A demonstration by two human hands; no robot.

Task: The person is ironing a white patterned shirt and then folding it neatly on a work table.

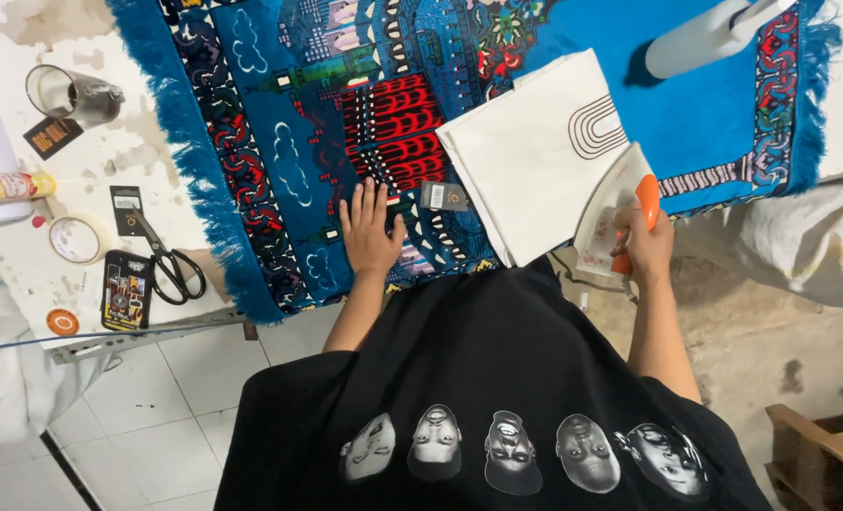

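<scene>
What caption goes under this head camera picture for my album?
Right hand grips an orange-handled white clothes iron at the folded white cloth; left hand lies flat on the patterned blue rug.

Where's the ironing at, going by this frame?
Done: the white cloth lies folded flat on the blue rug. In hand: the right hand grips the iron by its orange handle, tilted up at the cloth's edge; the left hand presses flat on the rug. Left: the iron isn't down on the cloth.
</scene>
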